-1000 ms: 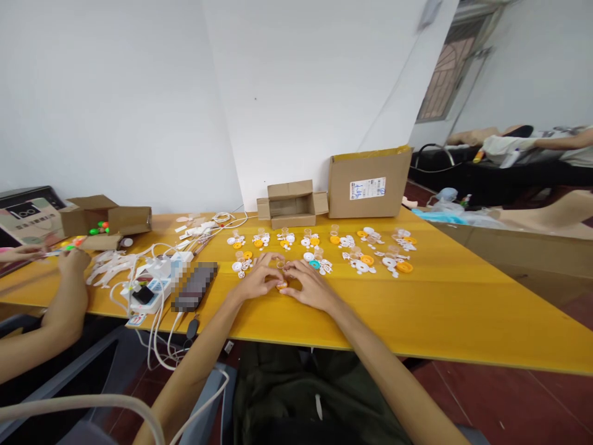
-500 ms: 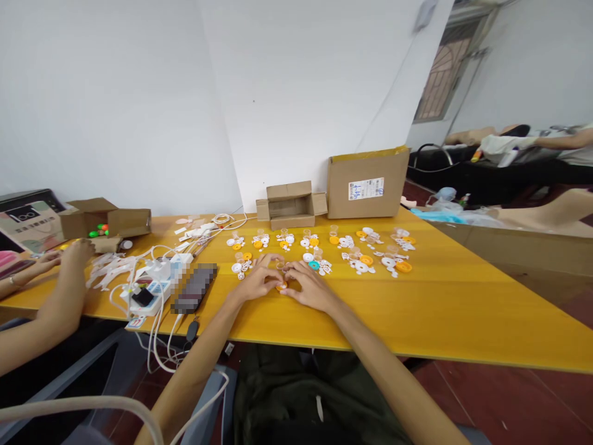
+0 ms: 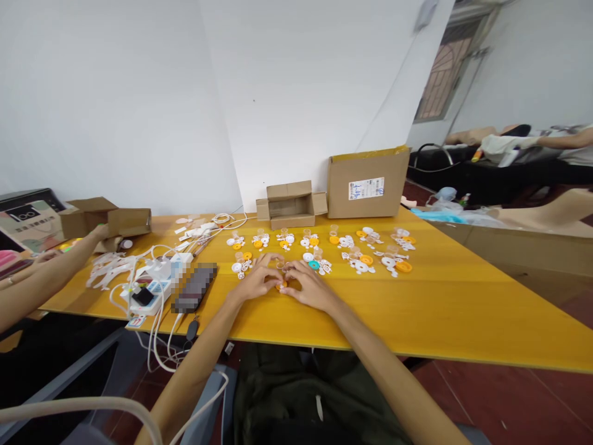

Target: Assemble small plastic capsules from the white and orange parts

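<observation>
Co-worker's hand has moved to the open brown cardboard box. Head view: small round orange plastic piece pinched narrowly between left hand, at its three o'clock, and right hand, at its nine; neither nearer, long axis indiscernible.

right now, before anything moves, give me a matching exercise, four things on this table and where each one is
Things
1. teal disc
2. labelled box
3. power strip
4. orange part

Places
A. left of the phone
B. between the left hand and right hand
C. beside white pieces
D. right of the small open box

Pairs: 1-C, 2-D, 3-A, 4-B
</observation>
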Demonstrator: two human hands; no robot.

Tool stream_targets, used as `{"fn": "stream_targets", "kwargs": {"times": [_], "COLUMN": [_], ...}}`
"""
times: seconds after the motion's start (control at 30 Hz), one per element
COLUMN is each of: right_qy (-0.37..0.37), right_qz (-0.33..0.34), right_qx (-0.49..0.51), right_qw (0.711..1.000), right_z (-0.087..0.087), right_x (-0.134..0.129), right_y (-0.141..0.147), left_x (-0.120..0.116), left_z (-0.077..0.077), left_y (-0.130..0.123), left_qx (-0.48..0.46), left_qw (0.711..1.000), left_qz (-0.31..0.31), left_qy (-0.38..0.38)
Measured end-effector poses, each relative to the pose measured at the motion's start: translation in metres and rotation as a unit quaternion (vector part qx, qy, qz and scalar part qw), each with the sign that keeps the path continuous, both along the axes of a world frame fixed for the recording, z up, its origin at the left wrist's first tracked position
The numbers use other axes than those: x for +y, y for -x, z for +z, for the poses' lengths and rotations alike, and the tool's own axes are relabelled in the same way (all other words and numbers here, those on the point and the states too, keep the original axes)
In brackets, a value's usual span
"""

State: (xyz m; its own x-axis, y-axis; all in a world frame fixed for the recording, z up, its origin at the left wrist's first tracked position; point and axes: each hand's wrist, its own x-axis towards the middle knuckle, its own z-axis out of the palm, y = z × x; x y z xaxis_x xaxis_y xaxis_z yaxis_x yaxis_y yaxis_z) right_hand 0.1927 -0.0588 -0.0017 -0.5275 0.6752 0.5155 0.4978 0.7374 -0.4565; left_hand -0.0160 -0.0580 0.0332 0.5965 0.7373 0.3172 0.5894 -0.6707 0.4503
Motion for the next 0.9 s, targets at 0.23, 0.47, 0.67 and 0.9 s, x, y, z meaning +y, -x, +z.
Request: {"fn": "stream_targets", "kwargs": {"times": [0.23,0.47,0.67,0.9], "right_qy": [0.001,0.004,0.004,0.019], "right_qz": [0.008,0.006,-0.002,0.011], "right_qx": [-0.022,-0.009,-0.005,-0.047], "right_qw": [1.000,1.000,1.000,0.999], "right_z": [0.0043,0.0026,0.0017,0.0069], "right_x": [-0.0025,-0.0022,-0.0017,-0.0036], "right_y": [-0.0004,0.0004,0.0009,0.0006], "left_x": [-0.0003,0.0001,0.0007,-0.0006], "left_z": [0.0013,0.0009,0.0002,0.0018], "left_y": [-0.0001,-0.0001,0.0006,0.0003], "left_qx": [-0.006,-0.004,-0.001,-0.009], "left_qw": [1.000,1.000,1.000,1.000], "left_qz": [-0.005,-0.002,0.001,-0.008], "left_qy": [0.001,0.004,0.004,0.000]}}
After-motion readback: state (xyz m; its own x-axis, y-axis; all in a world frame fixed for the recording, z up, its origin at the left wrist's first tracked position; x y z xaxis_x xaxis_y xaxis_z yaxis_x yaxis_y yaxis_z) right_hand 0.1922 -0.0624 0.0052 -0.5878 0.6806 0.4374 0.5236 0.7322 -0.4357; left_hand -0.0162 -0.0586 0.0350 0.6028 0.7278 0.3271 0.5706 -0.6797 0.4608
